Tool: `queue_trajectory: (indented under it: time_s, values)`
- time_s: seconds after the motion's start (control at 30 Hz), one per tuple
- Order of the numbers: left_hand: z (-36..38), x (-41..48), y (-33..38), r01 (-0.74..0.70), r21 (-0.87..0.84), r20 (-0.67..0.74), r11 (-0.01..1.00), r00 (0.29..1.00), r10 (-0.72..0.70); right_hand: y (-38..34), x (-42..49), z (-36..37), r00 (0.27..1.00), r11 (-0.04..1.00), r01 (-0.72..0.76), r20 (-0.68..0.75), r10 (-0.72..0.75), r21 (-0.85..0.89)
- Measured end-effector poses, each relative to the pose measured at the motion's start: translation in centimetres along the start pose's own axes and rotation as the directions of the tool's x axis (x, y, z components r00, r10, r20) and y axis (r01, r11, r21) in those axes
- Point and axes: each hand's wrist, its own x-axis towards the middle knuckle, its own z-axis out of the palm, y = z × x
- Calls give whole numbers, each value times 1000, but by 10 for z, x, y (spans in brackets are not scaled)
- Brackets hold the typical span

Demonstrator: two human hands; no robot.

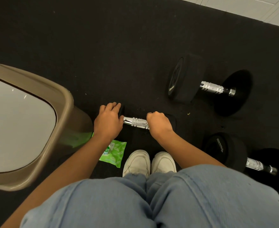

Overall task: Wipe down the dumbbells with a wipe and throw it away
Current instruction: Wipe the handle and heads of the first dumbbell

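Observation:
A small dumbbell [136, 123] with a chrome knurled handle and black ends lies on the dark floor in front of my shoes. My left hand [108, 122] grips its left black end. My right hand [159, 125] is closed over the handle's right part and hides the right end. No wipe shows in either hand. A green pack of wipes [115, 153] lies on the floor under my left forearm. Two bigger black dumbbells rest to the right, one farther away [214, 88] and one near my right knee [250, 162].
A tan bin with a pale swing lid [41, 129] stands at the left, close to my left arm. My white shoes [149, 162] and blue jeans fill the bottom. Dark rubber flooring [102, 55] spreads ahead; pale tiles [276, 9] begin at the top right.

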Motion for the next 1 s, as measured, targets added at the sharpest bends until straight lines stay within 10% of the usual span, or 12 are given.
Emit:
queue_trajectory:
  time_s: [0.6,1.0]
  values:
    - [0,-1,-6,-41,-31,-4,999,999,41,-26,22,14,903,901,430,23,-430,-56]
    - [1,-2,-5,-36,-52,-4,998,999,36,-19,19,16,902,893,430,8,-432,-133]
